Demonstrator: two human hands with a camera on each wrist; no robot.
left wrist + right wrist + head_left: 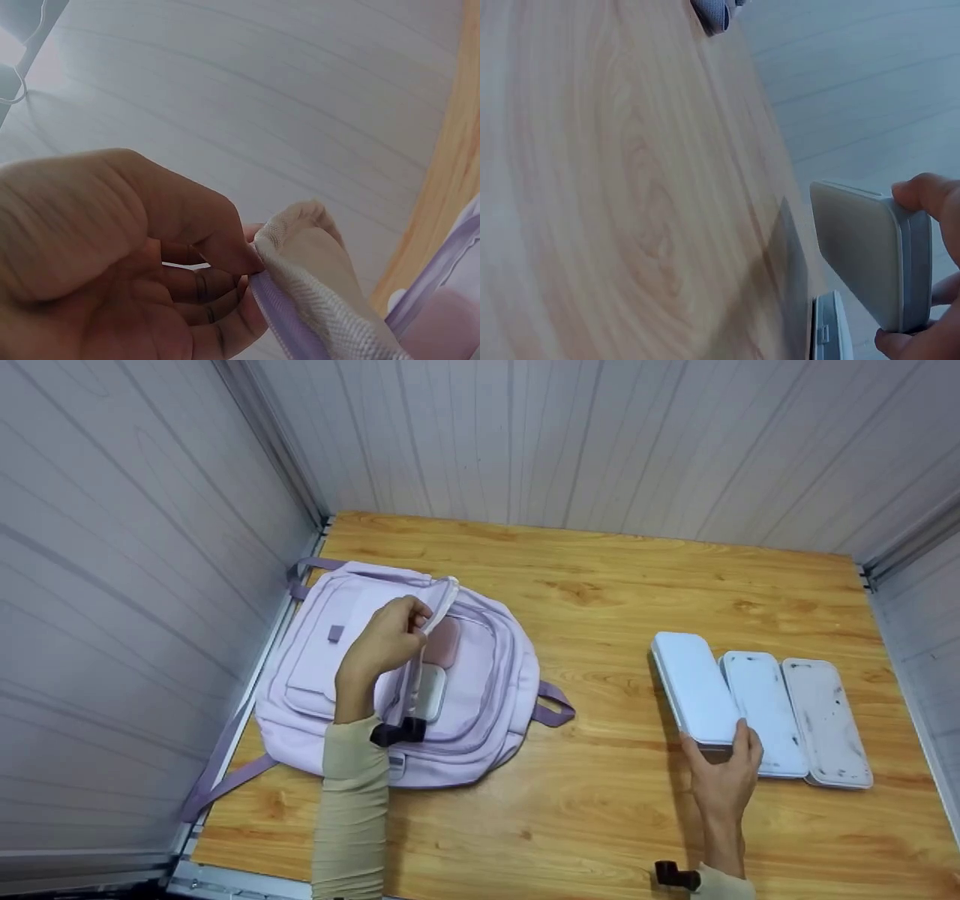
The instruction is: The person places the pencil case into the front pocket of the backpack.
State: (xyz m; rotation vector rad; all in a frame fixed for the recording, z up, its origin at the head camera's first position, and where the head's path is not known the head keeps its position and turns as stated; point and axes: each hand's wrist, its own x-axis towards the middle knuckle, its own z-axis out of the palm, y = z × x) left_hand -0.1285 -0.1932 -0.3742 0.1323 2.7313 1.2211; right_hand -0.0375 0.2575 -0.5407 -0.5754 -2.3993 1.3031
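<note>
A lilac backpack (307, 622) lies on its back with its front pocket unzipped. My left hand (386, 637) pinches the pocket's zippered edge (289, 315) between thumb and fingers and lifts it. Inside the pocket show a pink rounded item (442, 643) and a white one (430, 694), each partly covered by the flap. At the right, my right hand (724, 776) grips the near end of a white rectangular case (697, 690) with rounded corners. That case is raised and tilted above the table in the right wrist view, its shadow falling below it.
Beside the held case lie another white case (765, 712) and a greyish, scuffed case (829, 724), side by side. The wooden table (600, 592) is bounded by pale panels (525, 442) at the back and sides. A purple strap (240, 787) hangs at the table's left edge.
</note>
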